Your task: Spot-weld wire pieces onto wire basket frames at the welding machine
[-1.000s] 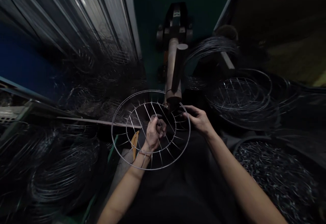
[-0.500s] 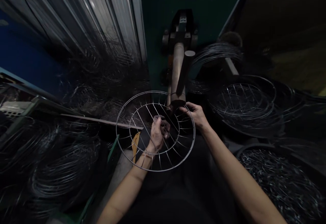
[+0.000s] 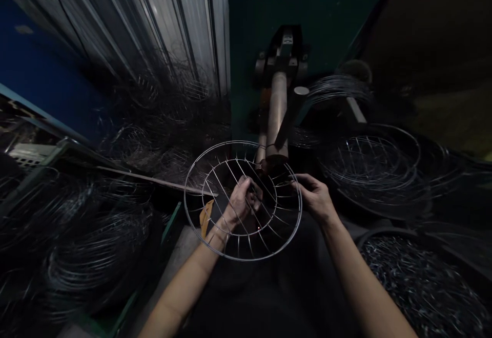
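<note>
A round wire rack (image 3: 243,235), with a double outer ring, a smaller inner ring, short spokes and parallel cross wires, lies roughly level before me. My left hand (image 3: 243,201) is closed around the cross wires at its middle, the forearm passing beneath the rings. At the rack's right rim my right hand (image 3: 315,197) has thumb and fingers pinched together; whether they hold the rim or a short wire I cannot make out. The rack's far edge lies at the tip of a machine's metal arm (image 3: 277,110), between its upper and lower parts. A tiny glowing spot shows on the inner ring.
Behind the arm stands a green machine body (image 3: 246,30). Finished-looking wire racks (image 3: 369,156) are stacked at right, above a tub of short metal pieces (image 3: 418,276). Bundled wire rings (image 3: 84,261) fill the lower left. A thin strip (image 3: 154,178) juts toward the rack.
My right hand has drawn back from the arm's tip toward me and rightward, to the rack's rim. My left hand still grips the rack's middle. The whole view has shifted slightly.
</note>
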A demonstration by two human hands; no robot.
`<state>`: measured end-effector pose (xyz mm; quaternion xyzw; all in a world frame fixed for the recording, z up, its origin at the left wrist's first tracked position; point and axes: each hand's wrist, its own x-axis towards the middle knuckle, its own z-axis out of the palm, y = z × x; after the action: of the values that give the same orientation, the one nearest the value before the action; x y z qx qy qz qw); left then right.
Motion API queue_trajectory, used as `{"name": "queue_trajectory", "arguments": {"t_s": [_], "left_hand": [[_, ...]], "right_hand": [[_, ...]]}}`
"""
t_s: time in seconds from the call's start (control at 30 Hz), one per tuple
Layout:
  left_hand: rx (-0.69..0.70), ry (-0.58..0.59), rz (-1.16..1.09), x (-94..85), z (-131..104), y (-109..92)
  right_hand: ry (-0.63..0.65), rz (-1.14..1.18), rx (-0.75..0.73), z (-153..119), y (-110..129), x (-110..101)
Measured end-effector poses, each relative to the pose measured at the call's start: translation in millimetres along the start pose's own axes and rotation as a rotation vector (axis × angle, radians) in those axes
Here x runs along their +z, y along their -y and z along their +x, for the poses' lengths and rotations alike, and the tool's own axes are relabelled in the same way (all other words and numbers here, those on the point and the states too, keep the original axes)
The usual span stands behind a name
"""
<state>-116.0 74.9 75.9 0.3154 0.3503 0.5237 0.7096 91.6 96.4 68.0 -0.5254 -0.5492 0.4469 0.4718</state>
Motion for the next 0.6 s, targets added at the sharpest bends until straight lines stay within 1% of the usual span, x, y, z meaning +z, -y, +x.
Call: {"name": "queue_trajectory", "arguments": {"t_s": [0.13,0.23,0.33,0.5,0.6], "left_hand": [[0.012,-0.043,0.020,0.1,0,12],[0.055,-0.103,0.033,0.9,-2,15],[0.096,-0.145,0.042,4.8,-5,10],[0.101,-0.186,0.053,10.1,-8,-1],[0.104,-0.201,0.060,12.9,-9,-6]], "right_hand": [[-0.023,-0.015,0.026,-2,-20,-4],[-0.023,-0.027,0.011,1,-21,-2],[-0.002,0.003,0.002,7,-12,7],[0.031,0.015,-0.058,19,9,22],[0.046,-0.006,-0.078,21,19,27]]}}
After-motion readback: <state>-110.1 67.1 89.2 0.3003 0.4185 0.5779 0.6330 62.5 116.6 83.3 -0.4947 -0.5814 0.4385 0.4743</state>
